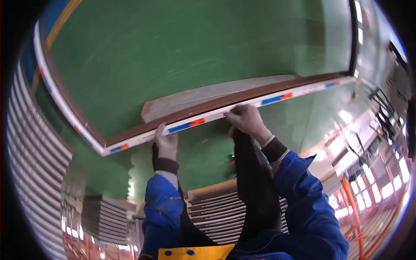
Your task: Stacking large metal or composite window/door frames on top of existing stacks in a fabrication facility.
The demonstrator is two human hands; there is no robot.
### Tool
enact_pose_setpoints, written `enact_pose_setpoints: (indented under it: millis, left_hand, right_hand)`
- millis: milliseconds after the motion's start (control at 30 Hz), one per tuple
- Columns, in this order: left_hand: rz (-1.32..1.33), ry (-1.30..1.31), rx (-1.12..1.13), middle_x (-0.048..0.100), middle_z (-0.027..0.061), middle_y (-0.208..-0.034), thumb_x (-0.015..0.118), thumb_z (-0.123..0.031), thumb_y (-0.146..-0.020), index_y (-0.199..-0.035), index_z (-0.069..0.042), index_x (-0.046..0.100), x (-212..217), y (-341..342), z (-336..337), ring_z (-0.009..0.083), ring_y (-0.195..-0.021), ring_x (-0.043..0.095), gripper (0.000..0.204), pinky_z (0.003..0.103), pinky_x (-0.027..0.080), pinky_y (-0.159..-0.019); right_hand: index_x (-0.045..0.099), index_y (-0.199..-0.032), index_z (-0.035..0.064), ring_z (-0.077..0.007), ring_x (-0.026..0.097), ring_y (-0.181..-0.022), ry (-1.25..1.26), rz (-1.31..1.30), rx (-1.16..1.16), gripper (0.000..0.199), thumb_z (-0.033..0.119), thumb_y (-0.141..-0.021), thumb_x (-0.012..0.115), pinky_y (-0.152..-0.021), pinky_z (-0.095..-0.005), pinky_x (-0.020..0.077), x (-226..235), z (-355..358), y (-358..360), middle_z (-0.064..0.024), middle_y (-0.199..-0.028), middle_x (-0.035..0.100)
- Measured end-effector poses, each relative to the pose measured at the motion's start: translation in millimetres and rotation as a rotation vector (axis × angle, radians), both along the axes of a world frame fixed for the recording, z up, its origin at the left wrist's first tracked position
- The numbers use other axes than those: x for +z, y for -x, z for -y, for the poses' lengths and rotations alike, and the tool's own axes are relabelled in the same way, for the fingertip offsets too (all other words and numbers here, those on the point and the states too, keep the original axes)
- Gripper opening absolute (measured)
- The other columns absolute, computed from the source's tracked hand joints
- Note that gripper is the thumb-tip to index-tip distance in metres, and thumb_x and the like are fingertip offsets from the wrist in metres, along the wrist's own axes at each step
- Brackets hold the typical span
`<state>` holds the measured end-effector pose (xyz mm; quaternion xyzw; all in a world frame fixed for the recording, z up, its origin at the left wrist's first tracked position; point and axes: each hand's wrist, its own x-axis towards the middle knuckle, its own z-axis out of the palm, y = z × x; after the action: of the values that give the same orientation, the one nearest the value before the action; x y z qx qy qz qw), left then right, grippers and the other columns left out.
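A large rectangular frame, like a window or door frame, stretches across the view. Its profile is brown, and white film with blue and orange print covers the outer face. My left hand, in a pale glove, grips the near rail left of the middle, its thumb up on the film. Further right on the same rail is my right hand, also gloved, its fingers and thumb closed at the rail's face. Whether it pinches the film or the profile itself is hard to see.
Inside the frame, against the near rail, lies a pale grey board on the green floor. Stacks of long profiles stand at the left and by my legs. Orange-red metal racks are at the lower right.
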<state>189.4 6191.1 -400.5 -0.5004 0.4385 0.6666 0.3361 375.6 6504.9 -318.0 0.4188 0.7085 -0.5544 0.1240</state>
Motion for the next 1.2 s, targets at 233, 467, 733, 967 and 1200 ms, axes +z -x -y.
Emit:
enact_pose_setpoints:
  millis: [233, 467, 733, 967, 1200]
  left_hand:
    - [0.101, -0.040, 0.097, 0.068, 0.0061, -0.093, 0.063, -0.008, -0.088, -0.097, -0.009, 0.062, 1.0, -21.2, -23.0, 0.0226, -0.089, 0.069, 0.008, 0.038, 0.061, -0.081]
    - [0.091, -0.048, 0.046, 0.065, 0.0043, -0.085, 0.062, -0.009, -0.090, -0.094, -0.009, 0.060, -0.9, -23.6, -33.4, 0.0187, -0.079, 0.067, 0.004, 0.035, 0.057, -0.076]
    - [0.033, -0.161, -0.027, 0.068, 0.0111, -0.106, 0.061, -0.015, -0.093, -0.113, -0.002, 0.060, -16.7, -37.0, -15.5, 0.0241, -0.099, 0.066, 0.024, 0.040, 0.052, -0.096]
    - [0.037, -0.060, -0.077, 0.063, 0.0153, -0.127, 0.065, -0.013, -0.092, -0.134, 0.000, 0.052, -13.7, -20.8, -7.7, 0.0254, -0.113, 0.063, 0.045, 0.039, 0.052, -0.100]
    - [0.133, -0.118, -0.217, 0.063, 0.0154, -0.123, 0.069, -0.029, -0.093, -0.133, -0.002, 0.052, 31.0, -31.7, -57.2, 0.0271, -0.113, 0.063, 0.051, 0.042, 0.053, -0.097]
  right_hand:
    - [0.052, -0.142, 0.0037, -0.0366, 0.050, -0.135, -0.213, -0.089, 0.746, 0.070, 0.057, -0.097, 0.054, -0.112, -0.0489, 0.0393, -79.3, 78.9, 138.8, -0.0198, -0.142, 0.056]
    - [0.046, -0.147, 0.0026, -0.0337, 0.043, -0.141, -0.150, 0.025, 0.861, 0.085, 0.069, -0.095, 0.048, -0.117, -0.0497, 0.0321, -84.2, 94.7, 120.5, -0.0196, -0.150, 0.048]
    - [0.061, -0.132, 0.0017, -0.0360, 0.050, -0.133, -0.079, -0.023, 0.771, 0.086, 0.074, -0.087, 0.055, -0.112, -0.0503, 0.0381, -88.0, 92.7, 111.3, -0.0203, -0.138, 0.058]
    - [0.054, -0.139, -0.0005, -0.0401, 0.046, -0.137, -0.124, -0.036, 0.771, 0.095, 0.077, -0.085, 0.055, -0.114, -0.0527, 0.0351, -84.2, 103.4, 117.5, -0.0221, -0.142, 0.055]
    - [0.055, -0.138, -0.0014, -0.0381, 0.050, -0.134, -0.354, -0.111, 0.585, 0.082, 0.063, -0.088, 0.064, -0.113, -0.0506, 0.0381, -57.8, 74.1, 73.0, -0.0218, -0.140, 0.057]
